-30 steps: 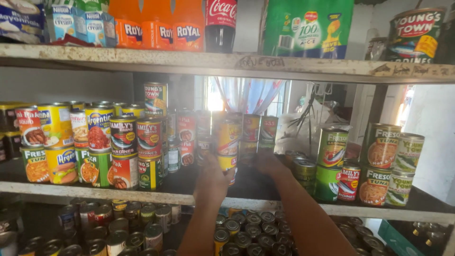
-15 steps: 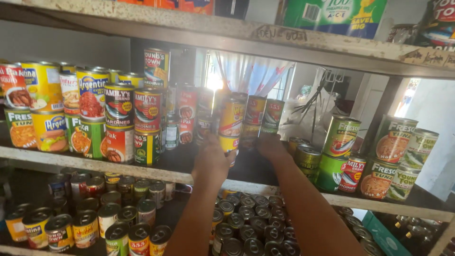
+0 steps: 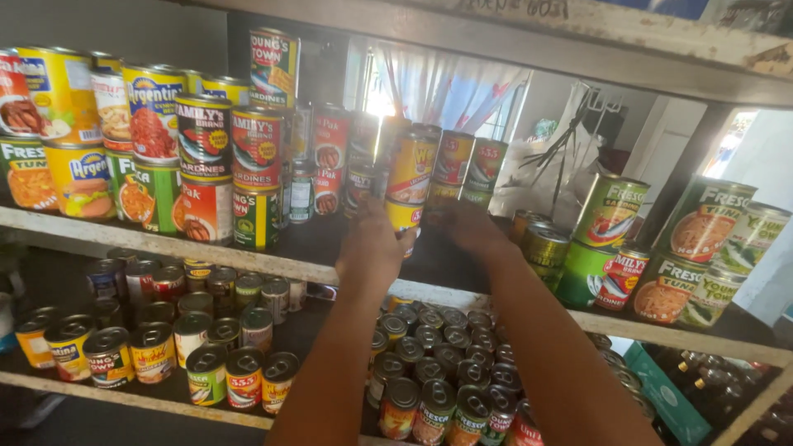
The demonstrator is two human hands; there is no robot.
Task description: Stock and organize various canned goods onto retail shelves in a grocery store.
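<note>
Both my arms reach into the middle shelf (image 3: 206, 252) of a rack of tinned food. My left hand (image 3: 373, 245) grips the lower yellow can (image 3: 402, 220) of a stack of yellow and red cans (image 3: 412, 168). My right hand (image 3: 472, 227) is at the foot of the neighbouring stack of red and green cans (image 3: 453, 158), fingers curled around its lowest can; the grip is partly hidden. Just left of my left hand stand red cans (image 3: 330, 157).
Stacked yellow, red and green cans (image 3: 157, 157) fill the shelf's left side. Green and red cans (image 3: 636, 248) stand at the right. The lower shelf (image 3: 132, 400) holds several small cans, many seen from above (image 3: 438, 363). A shelf board (image 3: 529, 49) runs overhead.
The view has dipped and drawn closer to the shelf. Both hands have stayed at the two middle can stacks, with the left hand closing lower on the yellow can.
</note>
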